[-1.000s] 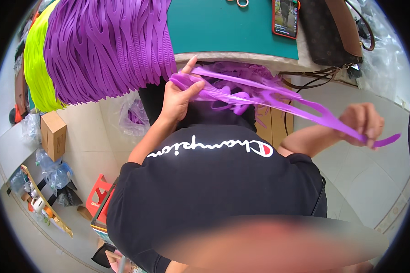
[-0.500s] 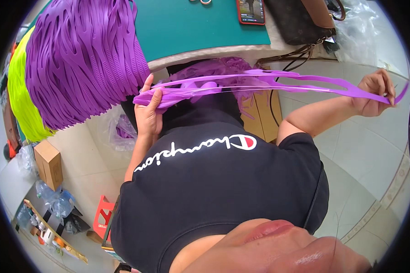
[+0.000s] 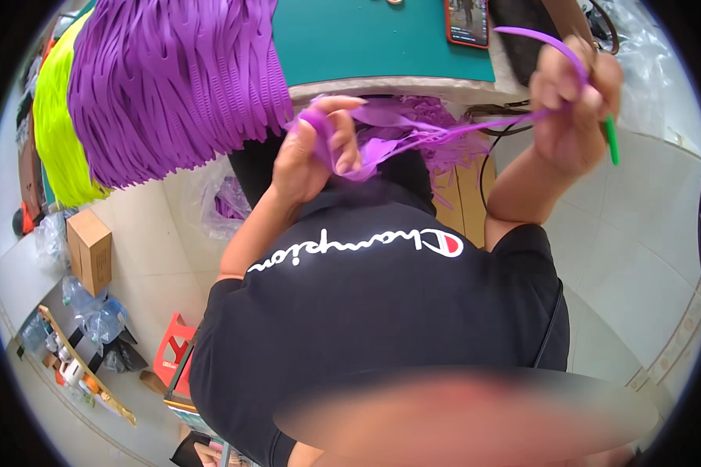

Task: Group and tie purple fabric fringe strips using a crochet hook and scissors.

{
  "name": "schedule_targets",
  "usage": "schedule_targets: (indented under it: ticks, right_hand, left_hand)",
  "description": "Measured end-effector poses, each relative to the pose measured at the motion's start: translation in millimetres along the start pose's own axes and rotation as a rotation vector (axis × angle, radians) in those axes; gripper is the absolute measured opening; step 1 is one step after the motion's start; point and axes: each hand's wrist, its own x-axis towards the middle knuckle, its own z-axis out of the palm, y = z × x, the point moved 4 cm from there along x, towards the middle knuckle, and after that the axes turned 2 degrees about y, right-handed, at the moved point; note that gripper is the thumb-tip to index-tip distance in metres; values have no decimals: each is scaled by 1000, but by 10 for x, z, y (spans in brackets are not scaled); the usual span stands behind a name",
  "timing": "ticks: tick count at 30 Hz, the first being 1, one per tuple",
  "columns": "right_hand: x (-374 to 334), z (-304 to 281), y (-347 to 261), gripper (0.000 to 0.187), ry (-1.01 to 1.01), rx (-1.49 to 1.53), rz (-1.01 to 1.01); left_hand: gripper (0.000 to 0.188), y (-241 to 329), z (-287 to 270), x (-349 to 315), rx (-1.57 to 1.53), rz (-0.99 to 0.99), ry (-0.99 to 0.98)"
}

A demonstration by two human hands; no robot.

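Observation:
My left hand (image 3: 304, 159) is closed around a bunched purple rubber strap (image 3: 378, 152) in front of my shirt, just right of the hanging pile. From there, thin purple strands stretch across to my right hand (image 3: 572, 109), raised at the right. Its fingers are closed on the end of the purple strip, and a curved tail rises above them. A slim green stick-like piece (image 3: 613, 142) pokes out below that hand; what it belongs to is hidden. At the left, a thick row of similar purple straps (image 3: 171, 86) hangs over the table edge.
Yellow-green straps (image 3: 58, 124) hang beyond the purple row. A phone (image 3: 467, 22) lies on the green table mat (image 3: 366, 43), near a dark bag (image 3: 518, 31). Purple scraps (image 3: 463, 152) are heaped below the table edge. A cardboard box (image 3: 91, 249) and red stool (image 3: 173, 350) stand left.
My hands have come closer together, the right moving left and upward. The long strap stretched between them is now slack and bunched. The green piece has come into view.

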Motion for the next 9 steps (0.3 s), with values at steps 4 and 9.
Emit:
schedule_targets:
  ticks: [4,9]
  right_hand:
    - [380,363,475,22,-153,371,-198]
    - [770,600,908,33,-65,752,-100]
  left_hand:
    - [57,0,294,286,826,-70,-4]
    - [49,-134,82,296,926,-331,108]
